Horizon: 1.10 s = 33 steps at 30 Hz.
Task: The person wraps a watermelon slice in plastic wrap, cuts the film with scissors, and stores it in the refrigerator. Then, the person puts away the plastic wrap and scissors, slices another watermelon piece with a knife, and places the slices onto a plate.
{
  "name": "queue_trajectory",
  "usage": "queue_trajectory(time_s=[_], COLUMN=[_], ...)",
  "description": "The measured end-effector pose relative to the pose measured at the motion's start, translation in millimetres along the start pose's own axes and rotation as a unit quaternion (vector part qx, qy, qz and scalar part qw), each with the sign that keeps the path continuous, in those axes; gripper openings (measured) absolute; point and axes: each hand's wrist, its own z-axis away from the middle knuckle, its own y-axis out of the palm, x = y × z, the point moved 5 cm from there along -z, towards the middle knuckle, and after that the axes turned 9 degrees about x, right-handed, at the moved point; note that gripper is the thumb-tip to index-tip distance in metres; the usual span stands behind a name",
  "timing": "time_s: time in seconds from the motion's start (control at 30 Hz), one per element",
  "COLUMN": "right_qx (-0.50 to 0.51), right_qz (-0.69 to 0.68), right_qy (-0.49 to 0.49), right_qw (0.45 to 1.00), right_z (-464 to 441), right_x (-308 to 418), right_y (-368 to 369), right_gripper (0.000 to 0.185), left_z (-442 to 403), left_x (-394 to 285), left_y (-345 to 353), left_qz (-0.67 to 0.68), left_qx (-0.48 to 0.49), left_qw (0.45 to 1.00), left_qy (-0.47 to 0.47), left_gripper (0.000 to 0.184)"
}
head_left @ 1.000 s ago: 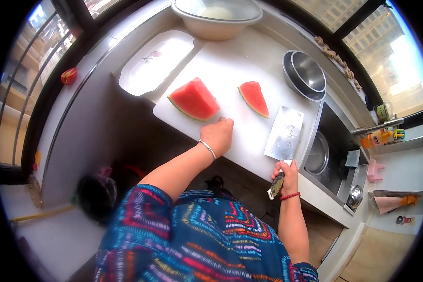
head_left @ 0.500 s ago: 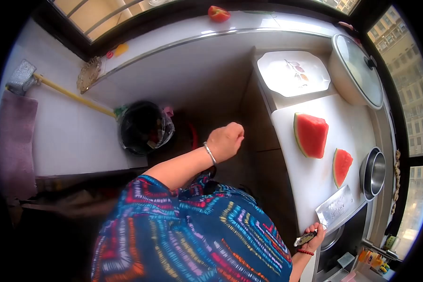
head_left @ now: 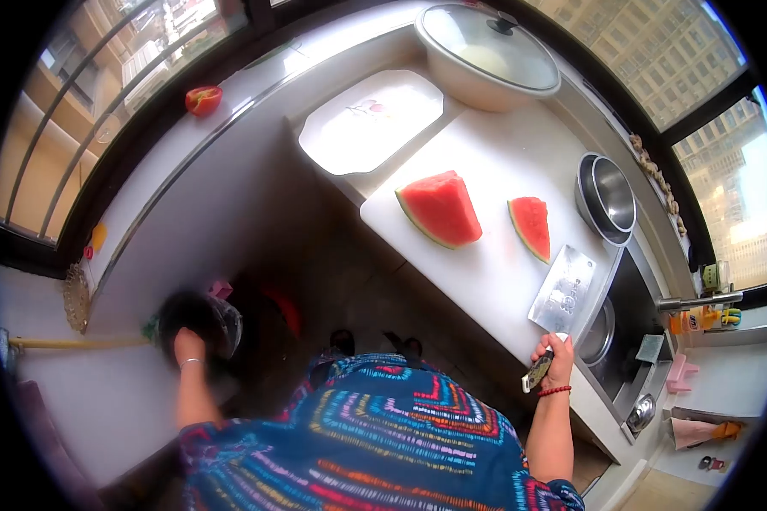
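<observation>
My right hand (head_left: 557, 361) is wrapped round the handle of a cleaver (head_left: 564, 289), whose broad blade lies over the right part of the white cutting board (head_left: 469, 281). A large watermelon wedge (head_left: 441, 209) sits at the left of the board, and a smaller watermelon slice (head_left: 531, 226) lies between it and the blade. Far to the left, my left hand (head_left: 189, 346) is over the opening of a black-lined trash bin (head_left: 222, 317). Its fingers are blurred and dark, so what they hold, if anything, cannot be made out.
A white platter (head_left: 371, 119) and a lidded pot (head_left: 486, 64) stand behind the board. Nested metal bowls (head_left: 612, 198) are at its right, beside the sink (head_left: 601, 332). A cut tomato (head_left: 203, 100) rests on the window ledge. A yellow pole (head_left: 81, 343) reaches toward the bin.
My left hand has moved from the board's front edge, away to the left and over the bin. My right hand still holds the cleaver. The view has swung left and partly back.
</observation>
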Motion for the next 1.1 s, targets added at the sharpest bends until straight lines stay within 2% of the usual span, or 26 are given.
queue_trajectory(time_s=[0.13,0.23,0.27,0.3,0.37,0.43,0.47,0.5,0.6,0.63,0.8,0.87,0.93,0.97,1.0,1.07,1.1], right_qx=[0.015,0.011,0.017,0.018,0.027,0.051,0.050,0.060,0.077,0.082,0.083,0.073,0.053,0.061,0.056,0.084,0.094], right_qz=[0.003,-0.001,0.002,-0.001,-0.014,-0.029,-0.032,-0.042,-0.069,-0.079,-0.099,-0.093,-0.029,0.015,0.018,0.111,0.101], right_qy=[-0.002,0.000,0.002,0.005,0.005,0.002,0.001,0.003,0.008,0.008,0.006,0.001,-0.046,-0.062,-0.060,-0.117,-0.133], right_qw=[1.000,1.000,1.000,1.000,1.000,0.998,0.998,0.997,0.995,0.993,0.992,0.993,0.997,0.996,0.996,0.983,0.981], right_z=[1,3,3,2,3,2,2,2,2,2,3,10,21,26,30,39,42], right_x=[2,5,4,2,4,4,5,5,2,1,0,6,17,24,29,47,56], right_y=[3,7,8,6,7,7,6,6,5,6,6,12,16,20,24,41,53], right_gripper=[0.018,0.019,0.020,0.020,0.020,0.021,0.021,0.022,0.022,0.022,0.024,0.025,0.026,0.026,0.026,0.028,0.027], left_z=[4,-2,-7,9,30,44,45,46,74,78,81,78,82,81,81,83,87], left_x=[-70,-124,-144,-182,-238,-284,-302,-317,-384,-402,-466,-480,-497,-502,-504,-514,-520], left_y=[-32,-50,-55,-78,-102,-112,-109,-99,-92,-85,-49,-46,-46,-45,-43,-45,-47], left_qz=[-0.063,0.065,0.048,0.075,0.145,0.167,0.167,0.250,0.462,0.496,0.540,0.529,0.511,0.492,0.491,0.505,0.492], left_qx=[0.037,-0.033,-0.023,0.010,0.011,0.042,0.003,0.016,0.211,0.242,0.359,0.364,0.422,0.399,0.404,0.427,0.443], left_qw=[0.997,0.990,0.988,0.988,0.979,0.965,0.942,0.919,0.820,0.794,0.752,0.755,0.728,0.750,0.748,0.720,0.715], left_qy=[0.018,0.122,0.142,0.136,0.141,0.199,0.289,0.305,0.265,0.255,0.122,0.129,0.176,0.193,0.191,0.211,0.223], left_gripper=[0.009,0.016,0.018,0.018,0.019,0.024,0.031,0.032,0.032,0.035,0.034,0.031,0.030,0.031,0.031,0.031,0.031])
